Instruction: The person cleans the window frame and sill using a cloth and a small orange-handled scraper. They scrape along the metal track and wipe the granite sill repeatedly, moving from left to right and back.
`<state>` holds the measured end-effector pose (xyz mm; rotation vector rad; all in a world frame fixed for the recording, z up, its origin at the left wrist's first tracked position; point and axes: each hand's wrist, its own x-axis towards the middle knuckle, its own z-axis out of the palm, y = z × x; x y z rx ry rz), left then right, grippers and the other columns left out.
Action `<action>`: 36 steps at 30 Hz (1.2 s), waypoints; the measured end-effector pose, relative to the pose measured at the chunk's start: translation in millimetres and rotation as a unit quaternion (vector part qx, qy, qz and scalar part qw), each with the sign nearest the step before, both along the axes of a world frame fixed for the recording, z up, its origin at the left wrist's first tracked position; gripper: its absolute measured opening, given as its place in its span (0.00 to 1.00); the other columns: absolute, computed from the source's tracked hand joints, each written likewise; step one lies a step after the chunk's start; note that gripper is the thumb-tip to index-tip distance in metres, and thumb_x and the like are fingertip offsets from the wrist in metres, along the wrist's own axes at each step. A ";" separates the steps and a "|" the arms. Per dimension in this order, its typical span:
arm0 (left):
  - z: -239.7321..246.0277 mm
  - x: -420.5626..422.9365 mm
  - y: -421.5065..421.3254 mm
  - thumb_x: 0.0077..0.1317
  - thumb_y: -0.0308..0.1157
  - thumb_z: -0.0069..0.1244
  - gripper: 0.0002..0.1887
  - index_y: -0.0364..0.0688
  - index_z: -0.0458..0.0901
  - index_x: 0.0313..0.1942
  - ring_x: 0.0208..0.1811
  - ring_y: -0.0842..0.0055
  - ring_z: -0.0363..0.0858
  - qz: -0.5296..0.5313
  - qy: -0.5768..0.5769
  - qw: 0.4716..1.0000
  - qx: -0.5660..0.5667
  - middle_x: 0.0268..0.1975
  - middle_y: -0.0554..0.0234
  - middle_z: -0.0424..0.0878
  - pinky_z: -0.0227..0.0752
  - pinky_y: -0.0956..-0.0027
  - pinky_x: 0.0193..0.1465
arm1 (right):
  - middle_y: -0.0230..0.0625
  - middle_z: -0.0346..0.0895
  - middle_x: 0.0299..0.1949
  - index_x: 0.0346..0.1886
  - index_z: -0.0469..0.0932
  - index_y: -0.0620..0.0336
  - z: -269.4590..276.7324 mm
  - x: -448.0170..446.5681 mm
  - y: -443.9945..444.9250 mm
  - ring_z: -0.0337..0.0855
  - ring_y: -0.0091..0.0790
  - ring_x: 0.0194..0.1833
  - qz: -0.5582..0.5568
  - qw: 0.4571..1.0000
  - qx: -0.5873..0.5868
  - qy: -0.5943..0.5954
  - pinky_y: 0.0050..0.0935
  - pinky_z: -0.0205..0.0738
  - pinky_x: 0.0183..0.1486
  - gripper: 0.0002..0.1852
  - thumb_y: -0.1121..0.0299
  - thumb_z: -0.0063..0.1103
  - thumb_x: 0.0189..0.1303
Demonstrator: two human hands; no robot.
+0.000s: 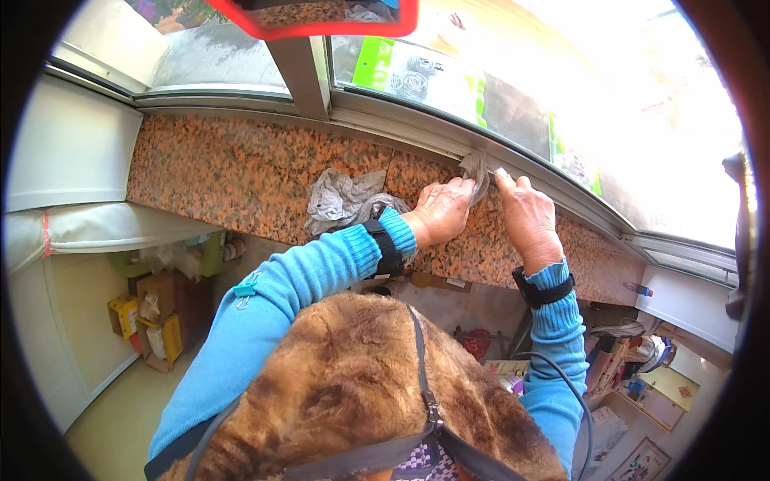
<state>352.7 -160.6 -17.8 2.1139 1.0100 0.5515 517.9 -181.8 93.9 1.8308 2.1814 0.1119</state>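
Note:
My left hand (444, 207) is closed on a thin grey cloth (475, 171) at the inner edge of the metal window frame (397, 129). Just right of it, my right hand (526, 210) reaches to the same frame with its fingertips at the rail; whether it grips part of the cloth or a small thing is hidden. A second crumpled grey cloth (343, 198) lies on the speckled granite windowsill (240, 168), left of my left wrist.
Window glass rises beyond the sill, with green-and-white packaging (421, 75) behind it. A small bottle (639, 289) lies at the sill's right end. Cardboard boxes (159, 337) stand below left. A red-framed object (331, 30) hangs at the top. A cable runs by my right arm.

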 end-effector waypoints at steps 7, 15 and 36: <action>-7.4 -68.4 9.5 0.72 0.22 0.47 0.22 0.29 0.76 0.65 0.48 0.54 0.90 0.060 0.034 0.996 0.055 0.53 0.38 0.86 0.87 0.53 0.52 | 0.45 0.86 0.43 0.55 0.79 0.63 -22.6 -63.2 30.4 0.94 0.41 0.41 0.072 0.996 0.027 0.044 0.34 0.90 0.38 0.16 0.73 0.67 0.66; -3.4 19.4 -1.7 0.74 0.26 0.47 0.14 0.34 0.78 0.58 0.51 0.45 0.87 -0.024 0.012 0.997 -0.071 0.51 0.41 0.85 0.82 0.46 0.57 | 0.43 0.86 0.43 0.66 0.79 0.62 -5.1 2.3 -4.8 0.94 0.38 0.39 -0.023 0.997 0.007 -0.068 0.34 0.90 0.38 0.25 0.72 0.69 0.65; -10.0 35.9 -8.1 0.72 0.27 0.48 0.14 0.37 0.78 0.56 0.49 0.43 0.87 -0.027 -0.012 0.999 -0.031 0.50 0.40 0.85 0.80 0.43 0.54 | 0.41 0.85 0.43 0.66 0.80 0.58 -5.6 24.9 -13.4 0.93 0.39 0.38 0.017 0.997 0.039 -0.069 0.33 0.88 0.38 0.23 0.72 0.65 0.66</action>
